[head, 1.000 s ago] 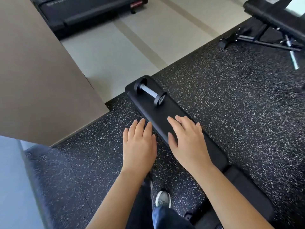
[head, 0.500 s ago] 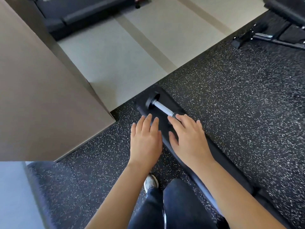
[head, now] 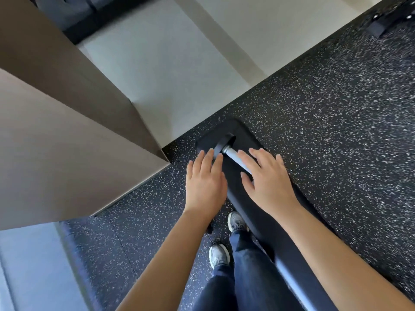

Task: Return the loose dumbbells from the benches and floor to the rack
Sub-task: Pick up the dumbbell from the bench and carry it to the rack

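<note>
Okay, dumbbell lay on the bench end, mid-frame. My right hand was flat over its handle, fingers straight, contact unclear; my left hand, fingers together, was beside its head.

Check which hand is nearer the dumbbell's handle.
Right. The right hand is over the handle, fingers across it; the left hand is off to its left, fingertips by the far head.
</note>
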`<state>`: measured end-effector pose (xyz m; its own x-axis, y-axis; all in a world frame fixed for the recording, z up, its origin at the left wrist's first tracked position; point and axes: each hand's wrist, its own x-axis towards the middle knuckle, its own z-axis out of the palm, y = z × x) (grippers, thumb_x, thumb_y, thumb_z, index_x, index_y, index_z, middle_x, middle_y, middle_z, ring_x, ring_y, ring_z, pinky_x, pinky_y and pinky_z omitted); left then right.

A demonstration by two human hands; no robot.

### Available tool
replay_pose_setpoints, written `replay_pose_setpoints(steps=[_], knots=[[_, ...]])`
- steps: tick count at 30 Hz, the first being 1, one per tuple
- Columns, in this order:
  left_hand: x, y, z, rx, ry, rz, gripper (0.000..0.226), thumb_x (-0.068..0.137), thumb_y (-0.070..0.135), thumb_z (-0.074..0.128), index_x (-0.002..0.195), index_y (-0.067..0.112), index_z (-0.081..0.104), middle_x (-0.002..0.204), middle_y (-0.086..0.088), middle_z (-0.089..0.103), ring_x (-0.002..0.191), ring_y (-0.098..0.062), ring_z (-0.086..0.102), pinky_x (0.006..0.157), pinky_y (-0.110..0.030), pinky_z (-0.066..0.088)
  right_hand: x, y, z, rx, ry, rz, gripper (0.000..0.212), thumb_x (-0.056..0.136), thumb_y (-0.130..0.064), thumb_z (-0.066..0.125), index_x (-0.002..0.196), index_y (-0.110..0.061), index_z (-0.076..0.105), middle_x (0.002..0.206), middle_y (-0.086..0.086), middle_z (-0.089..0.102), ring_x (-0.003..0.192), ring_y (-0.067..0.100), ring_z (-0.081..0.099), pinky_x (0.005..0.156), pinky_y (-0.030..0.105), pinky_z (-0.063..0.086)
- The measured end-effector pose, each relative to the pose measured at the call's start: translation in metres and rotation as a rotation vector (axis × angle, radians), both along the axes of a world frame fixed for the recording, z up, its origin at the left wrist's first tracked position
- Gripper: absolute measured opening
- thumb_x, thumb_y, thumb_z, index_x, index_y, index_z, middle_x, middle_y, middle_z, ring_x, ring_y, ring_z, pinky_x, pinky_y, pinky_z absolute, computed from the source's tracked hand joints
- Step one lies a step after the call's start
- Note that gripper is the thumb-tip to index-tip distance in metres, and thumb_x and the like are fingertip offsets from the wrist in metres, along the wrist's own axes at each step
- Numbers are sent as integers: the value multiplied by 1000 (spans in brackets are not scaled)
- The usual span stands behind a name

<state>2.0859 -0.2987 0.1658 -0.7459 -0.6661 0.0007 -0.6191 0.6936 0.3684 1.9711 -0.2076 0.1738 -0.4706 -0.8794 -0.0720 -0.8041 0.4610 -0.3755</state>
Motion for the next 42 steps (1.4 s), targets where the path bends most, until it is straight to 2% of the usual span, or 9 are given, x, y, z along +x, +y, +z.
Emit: replay_pose_setpoints(steps=[8, 12, 19, 24, 28, 31, 34, 37, 42], knots=[[-33, -42, -87, 55, -79, 29, 44, 81, 5, 58, 124, 0, 49, 132, -22, 49, 127, -39, 40, 102, -56, 30, -38, -42, -88, 68, -25, 14, 46, 79, -14, 66, 123, -8, 56, 118, 20, 61, 113, 38, 56, 91, 63, 40], [-46, -56, -129, 72, -80, 34, 45, 80, 7, 61, 123, 0, 50, 131, -23, 50, 125, -40, 41, 101, -57, 32, -45, -59, -133, 72, -65, 7, 46, 79, -17, 67, 123, -9, 56, 117, 18, 62, 112, 35, 57, 91, 63, 41], [-58, -64, -190, 101, -81, 42, 49, 79, 8, 66, 124, 2, 49, 130, -22, 51, 122, -39, 45, 97, -57, 36, -55, -76, -206, 204, -155, -21, 51, 88, -30, 51, 137, -24, 37, 135, 8, 46, 126, 26, 41, 103, 51, 31], [-64, -68, -219, 137, -70, 28, 51, 81, 8, 63, 128, 2, 46, 132, -21, 49, 122, -38, 46, 98, -55, 37, -58, -79, -240, 285, -236, -52, 57, 88, -32, 51, 140, -31, 27, 138, 8, 38, 126, 27, 38, 103, 50, 32], [-68, -72, -233, 174, -34, 29, 51, 82, 6, 61, 130, 2, 43, 135, -23, 45, 121, -39, 45, 97, -53, 38, -59, -84, -257, 290, -371, -63, 59, 88, -30, 52, 139, -35, 23, 131, 7, 41, 118, 29, 44, 97, 45, 38], [-69, -73, -240, 194, -24, 34, 52, 83, 6, 60, 131, 4, 41, 137, -23, 42, 119, -40, 46, 95, -51, 40, -64, -83, -268, 255, -464, -76, 62, 88, -28, 52, 140, -40, 20, 113, 4, 44, 106, 28, 50, 86, 40, 46], [-71, -73, -245, 249, 0, 47, 53, 88, 8, 53, 137, 10, 33, 144, -19, 33, 124, -37, 40, 97, -50, 39, -68, -79, -275, 306, -484, -56, 68, 90, -28, 50, 141, -46, 10, 98, 0, 37, 95, 26, 52, 75, 35, 44], [-73, -71, -248, 263, 45, 75, 53, 88, 5, 52, 137, 10, 34, 143, -19, 34, 124, -38, 39, 93, -48, 42, -72, -78, -279, 330, -497, -49, 70, 91, -25, 49, 141, -47, 5, 95, 1, 37, 87, 25, 52, 73, 34, 43], [-78, -72, -251, 281, 95, 112, 49, 89, 6, 52, 136, 12, 37, 140, -19, 38, 120, -37, 43, 91, -45, 44, -81, -79, -282, 322, -606, -66, 67, 92, -20, 47, 139, -51, 10, 94, 3, 41, 73, 21, 49, 72, 31, 42]])
